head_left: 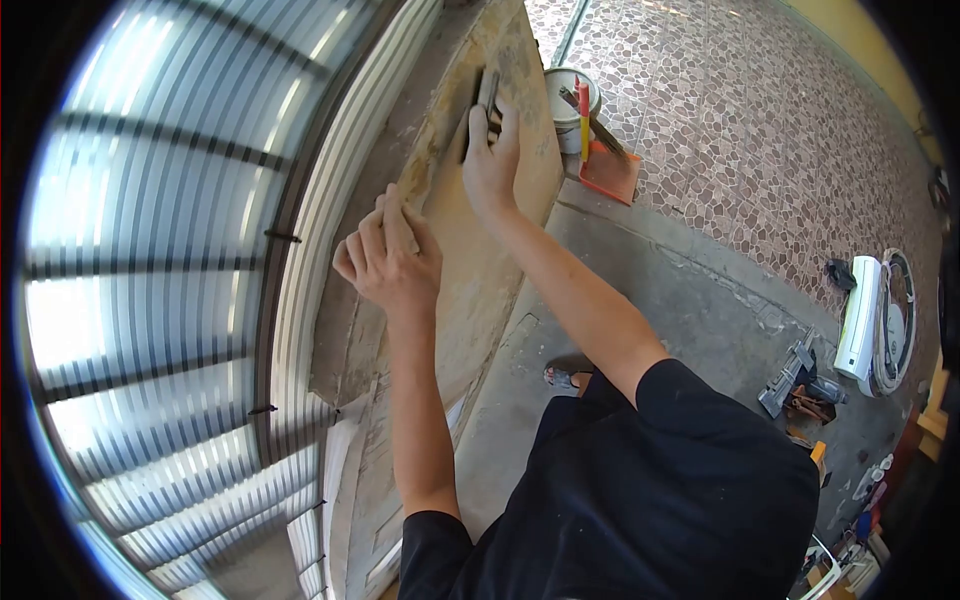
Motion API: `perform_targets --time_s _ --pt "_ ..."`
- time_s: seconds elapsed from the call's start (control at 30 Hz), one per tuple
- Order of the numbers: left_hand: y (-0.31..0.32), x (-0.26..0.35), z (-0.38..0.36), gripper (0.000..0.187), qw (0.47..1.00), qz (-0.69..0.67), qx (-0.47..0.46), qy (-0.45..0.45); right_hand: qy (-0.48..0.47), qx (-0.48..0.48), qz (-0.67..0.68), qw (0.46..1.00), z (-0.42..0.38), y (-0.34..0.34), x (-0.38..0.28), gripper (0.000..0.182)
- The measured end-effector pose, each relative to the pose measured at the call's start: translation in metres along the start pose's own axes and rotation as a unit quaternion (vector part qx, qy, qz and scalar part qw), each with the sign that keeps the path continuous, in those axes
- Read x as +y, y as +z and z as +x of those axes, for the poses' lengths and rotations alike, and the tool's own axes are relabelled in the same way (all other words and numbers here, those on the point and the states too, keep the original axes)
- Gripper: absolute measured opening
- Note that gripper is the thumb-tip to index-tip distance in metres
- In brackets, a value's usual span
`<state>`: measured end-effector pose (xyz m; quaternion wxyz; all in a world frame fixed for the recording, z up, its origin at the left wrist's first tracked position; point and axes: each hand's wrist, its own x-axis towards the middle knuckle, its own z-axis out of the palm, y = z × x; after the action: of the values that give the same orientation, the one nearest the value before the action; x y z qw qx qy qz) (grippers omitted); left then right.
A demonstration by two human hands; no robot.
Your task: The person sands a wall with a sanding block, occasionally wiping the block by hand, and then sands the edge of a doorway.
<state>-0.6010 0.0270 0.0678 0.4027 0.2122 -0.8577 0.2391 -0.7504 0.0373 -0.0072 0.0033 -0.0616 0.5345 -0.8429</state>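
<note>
Panels (160, 220): ridged, far left.
Left hand (395, 255): fingers bunched near the wall (470, 290); cannot tell whether it holds anything.
Tool (484, 98): dark, blurred, at the stained wall.
Right hand (491, 178): clamped on the tool.
Bucket (567, 122): near the wall's edge.
Dustpan (605, 178): orange, just beside the bucket.
Air conditioner (858, 318): white, far right.

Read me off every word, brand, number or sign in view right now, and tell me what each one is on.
No legible text anywhere in this view.
Tool in the right hand: blurred, no marking readable.
White bucket: no lettering I can make out.
White oblong unit on the floor: any brand mark is too small to read.
Black shirt: small pale specks, no lettering.
</note>
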Motion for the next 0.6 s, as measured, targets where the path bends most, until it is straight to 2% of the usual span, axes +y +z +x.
perform_targets --time_s 0.07,0.1,0.17,0.2,0.3,0.4,0.47,0.57,0.6 --pt "-0.004 -0.004 0.001 0.031 0.995 -0.085 -0.046 -0.036 -0.184 0.057 -0.126 0.973 0.003 0.02 0.013 0.036" --pt "-0.01 -0.007 0.004 0.031 0.995 -0.086 -0.044 -0.035 -0.138 0.06 -0.094 0.984 -0.006 0.028 0.003 0.039" --pt "-0.028 -0.013 0.011 0.029 0.977 -0.197 -0.068 -0.053 -0.16 0.074 -0.102 0.979 -0.009 0.035 0.008 0.041" --pt "-0.037 -0.018 0.012 0.029 0.976 -0.198 -0.067 -0.053 -0.18 0.086 -0.107 0.974 -0.009 0.038 0.011 0.043" --pt "-0.066 -0.041 -0.004 0.032 0.979 -0.195 -0.046 -0.04 -0.158 0.094 -0.117 0.976 -0.016 0.04 0.016 0.042" --pt "-0.082 -0.063 -0.028 0.026 0.983 -0.176 -0.025 -0.055 -0.15 0.071 -0.156 0.974 -0.072 0.032 0.014 0.041" --pt "-0.089 -0.071 -0.046 0.026 0.987 -0.135 -0.029 -0.083 -0.223 0.055 -0.171 0.958 -0.125 0.023 0.023 0.041" --pt "-0.094 -0.074 -0.06 0.028 0.987 -0.113 -0.04 -0.107 -0.218 0.028 -0.201 0.955 -0.129 0.013 0.021 0.041" --pt "-0.094 -0.076 -0.06 0.028 0.987 -0.115 -0.037 -0.108 -0.237 0.054 -0.209 0.947 -0.11 0.017 0.024 0.042"
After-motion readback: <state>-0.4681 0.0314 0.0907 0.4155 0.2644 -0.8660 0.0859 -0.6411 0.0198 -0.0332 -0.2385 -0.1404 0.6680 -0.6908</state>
